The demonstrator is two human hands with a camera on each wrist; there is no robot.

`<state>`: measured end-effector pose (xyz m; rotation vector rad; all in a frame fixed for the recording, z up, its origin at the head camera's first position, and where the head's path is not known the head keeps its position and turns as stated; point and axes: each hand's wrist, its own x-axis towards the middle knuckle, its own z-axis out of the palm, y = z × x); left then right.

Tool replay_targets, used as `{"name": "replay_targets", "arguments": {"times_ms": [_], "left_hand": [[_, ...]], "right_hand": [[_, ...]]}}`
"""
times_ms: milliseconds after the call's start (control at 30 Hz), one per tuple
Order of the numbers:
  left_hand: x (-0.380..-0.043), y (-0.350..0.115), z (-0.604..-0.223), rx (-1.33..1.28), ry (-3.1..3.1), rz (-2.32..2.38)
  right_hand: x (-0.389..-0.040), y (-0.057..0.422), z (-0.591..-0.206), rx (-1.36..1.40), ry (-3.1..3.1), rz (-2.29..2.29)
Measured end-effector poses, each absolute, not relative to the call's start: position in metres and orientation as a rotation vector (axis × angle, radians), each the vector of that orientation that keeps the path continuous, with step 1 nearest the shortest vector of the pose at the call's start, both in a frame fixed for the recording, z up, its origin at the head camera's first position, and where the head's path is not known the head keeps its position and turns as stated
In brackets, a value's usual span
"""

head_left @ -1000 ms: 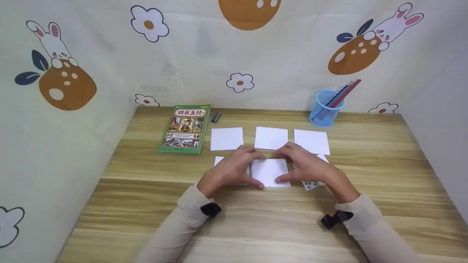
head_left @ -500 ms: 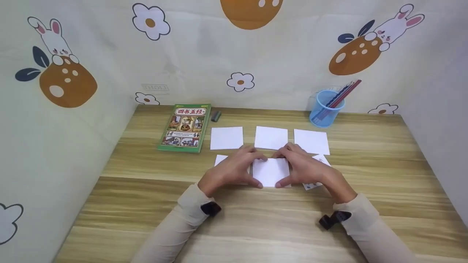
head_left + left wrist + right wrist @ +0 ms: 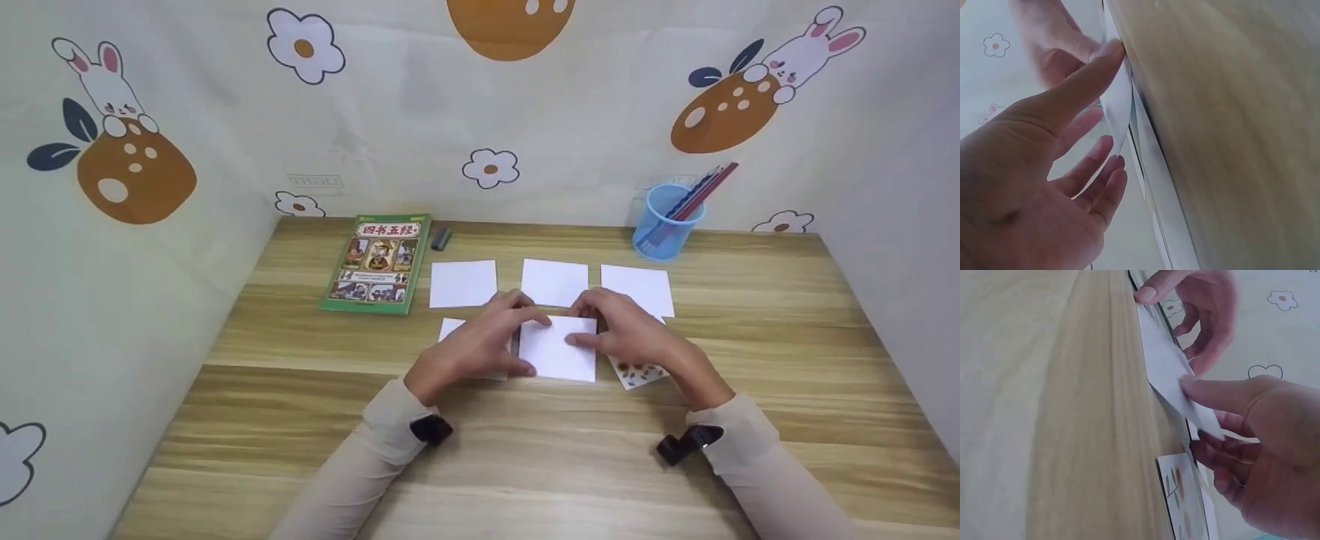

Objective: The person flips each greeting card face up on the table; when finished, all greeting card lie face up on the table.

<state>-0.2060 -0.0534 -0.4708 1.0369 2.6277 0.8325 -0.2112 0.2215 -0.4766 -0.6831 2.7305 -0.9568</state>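
A white square card (image 3: pixel 559 356) lies in the middle of the front row, between both hands. My right hand (image 3: pixel 630 330) pinches its right side, thumb on top and fingers underneath. That side is raised off the wood in the right wrist view, where the card (image 3: pixel 1165 363) slants upward. With my left hand (image 3: pixel 480 341) I hold the left side, the thumb at the near left corner and the index finger at the far edge. A card with a printed plant pattern (image 3: pixel 637 373) is partly hidden under my right hand. Another white card (image 3: pixel 450 327) shows partly behind my left hand.
Three blank white cards (image 3: pixel 463 284) form a back row on the wooden table (image 3: pixel 540 465). A green-edged book (image 3: pixel 379 262) lies at the back left beside a small dark block (image 3: pixel 441 239). A blue pencil cup (image 3: pixel 666 229) with pencils stands at the back right.
My right thumb has moved from the card's near edge up onto its right side. The card has shifted slightly away from me. More of the patterned card shows.
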Motion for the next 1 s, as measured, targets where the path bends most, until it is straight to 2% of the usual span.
{"name": "replay_targets", "arguments": {"times_ms": [233, 467, 767, 1000], "left_hand": [[-0.210, -0.049, -0.467, 1.061, 2.722, 0.921], [-0.209, -0.044, -0.465, 0.989, 2.522, 1.323], [-0.211, -0.043, -0.470, 0.919, 2.489, 1.420], [-0.212, -0.048, -0.468, 0.820, 2.462, 1.456]], "right_hand": [[-0.212, 0.220, -0.469, -0.581, 2.572, -1.392], [-0.210, 0.217, -0.460, -0.496, 2.424, -1.774], [-0.207, 0.205, -0.465, -0.725, 2.391, -1.732], [-0.210, 0.212, -0.466, -0.627, 2.594, -1.645]]}}
